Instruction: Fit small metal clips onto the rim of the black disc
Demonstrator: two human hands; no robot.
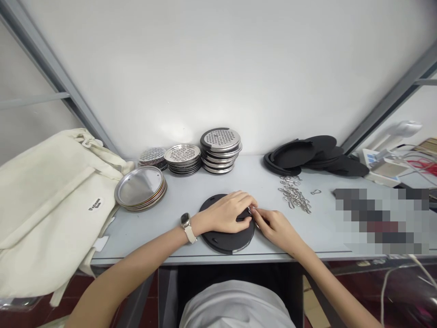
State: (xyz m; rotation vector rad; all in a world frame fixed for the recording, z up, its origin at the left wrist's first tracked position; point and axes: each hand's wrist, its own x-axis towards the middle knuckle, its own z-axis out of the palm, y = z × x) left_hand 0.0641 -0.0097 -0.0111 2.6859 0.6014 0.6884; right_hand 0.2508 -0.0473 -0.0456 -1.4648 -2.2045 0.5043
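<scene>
A black round disc (227, 241) with small slots lies flat near the table's front edge, a bit of metal rim showing at its lower right. My left hand (230, 213), wearing a watch, rests across it with fingers curled over its right side. At that edge, my right hand (273, 225) pinches a small metal clip (250, 210), mostly hidden by the fingertips of both hands. A pile of small metal clips (295, 196) sits to the right, with one loose clip (316, 192) beside it.
Behind my hands stand stacks of perforated metal discs (220, 139), (182, 154), and a stack of plain metal plates (139, 186). Black round covers (297, 155) are heaped at the back right. A cream bag (51, 196) leans on the left; cables and a blurred patch are on the right.
</scene>
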